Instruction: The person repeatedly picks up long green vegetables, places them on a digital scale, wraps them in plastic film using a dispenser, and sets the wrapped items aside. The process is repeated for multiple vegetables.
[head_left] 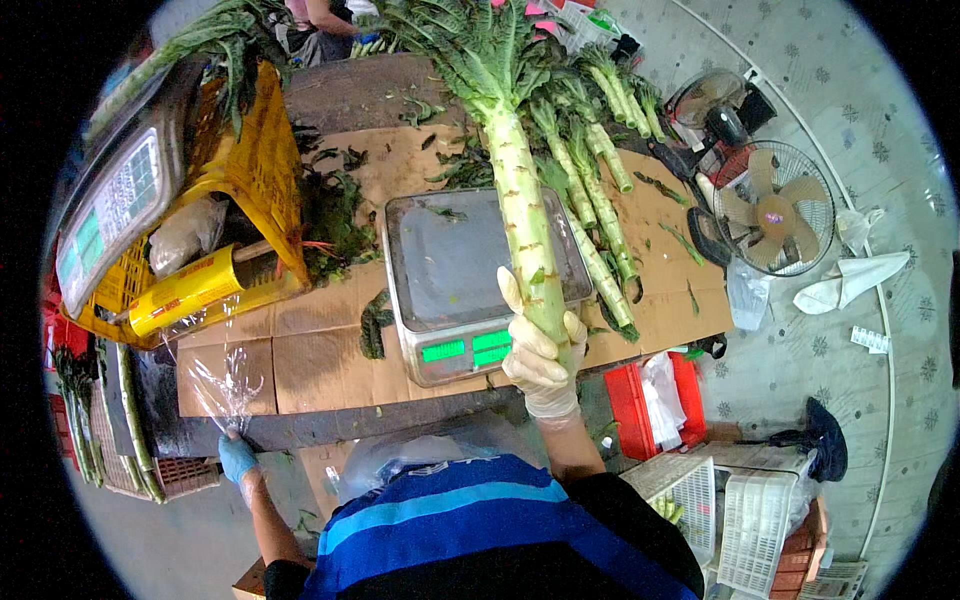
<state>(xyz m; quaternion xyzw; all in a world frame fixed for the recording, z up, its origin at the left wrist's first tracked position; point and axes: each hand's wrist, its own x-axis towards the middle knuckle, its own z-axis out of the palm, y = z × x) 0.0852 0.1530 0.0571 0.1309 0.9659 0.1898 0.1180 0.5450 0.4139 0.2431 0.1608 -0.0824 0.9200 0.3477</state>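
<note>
My right hand (540, 365), in a white glove, grips a thick, leafy-topped stem lettuce stalk (515, 190) upright over a digital scale (435, 260) with green displays. My left hand (238, 460), in a blue glove, pinches a clear plastic film (225, 385) at the table's front-left edge. More trimmed stalks (600, 230) lie on the cardboard-covered table (330, 365) right of the scale, with loose leaves around.
A yellow crate (265, 130), a second scale (120, 210) and a yellow roll (185, 290) occupy the left. Fans (770, 210) stand at right; a red bin (630, 410) and white crates (750, 520) sit lower right. Another person (320, 30) is at the far edge.
</note>
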